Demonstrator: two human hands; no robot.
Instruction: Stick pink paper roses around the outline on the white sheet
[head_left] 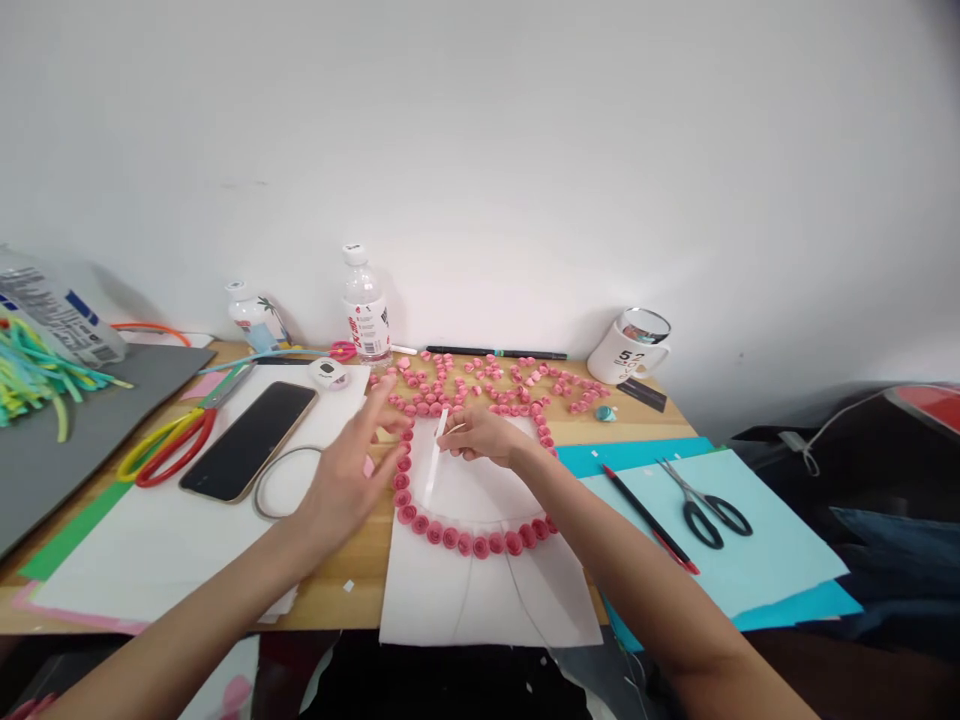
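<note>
My right hand (476, 436) pinches a thin white strip (433, 466) between thumb and fingers, above a white paper sheet (427, 600). Whether the strip is paper or tape I cannot tell. My left hand (349, 470) hovers at the sheet's left edge, fingers spread, with no object visible in it. Pink rolled paper roses (465, 544) form a rounded outline on the sheet, and pencil lines run downward below it. Part of the outline's right side is hidden by my right forearm. Many loose small pink roses (442, 385) lie behind the sheet.
Left of the sheet are a phone (251, 440), red-and-yellow scissors (176, 435) and a ring-shaped band (262, 490). A water bottle (367, 310) and a mug (628, 345) stand by the wall. At right, black-handled scissors (712, 515) and a pencil (649, 515) lie on light-blue paper (780, 530).
</note>
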